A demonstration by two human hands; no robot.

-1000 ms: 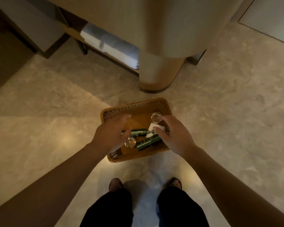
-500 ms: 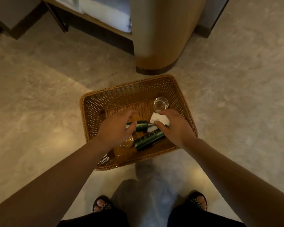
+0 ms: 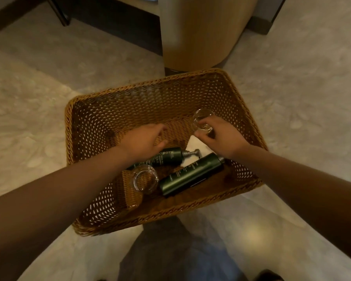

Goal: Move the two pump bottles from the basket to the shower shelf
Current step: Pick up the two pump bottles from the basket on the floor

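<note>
Two dark green pump bottles lie flat in a brown wicker basket [image 3: 241, 110] on the floor. One bottle [image 3: 168, 157] points its pump head right, and its lower end is hidden under my left hand [image 3: 144, 140]. That hand hovers just above it with fingers loosely curled, holding nothing. The other bottle [image 3: 190, 175] lies diagonally nearer the basket's front wall, its pump end tucked under my right wrist. My right hand [image 3: 221, 136] is at the back right of the basket, with fingers and thumb closed on a clear glass [image 3: 203, 118].
A second clear glass [image 3: 145, 179] lies beside the bottles at the front left of the basket. A white paper [image 3: 195, 144] sits under the pump head. Behind the basket stands a rounded wooden cabinet base [image 3: 201, 37]. Stone floor surrounds it.
The camera has come closer to the basket. My right hand left the white paper and front bottle and moved back onto the far glass. My left hand shifted slightly back, off the bottle.
</note>
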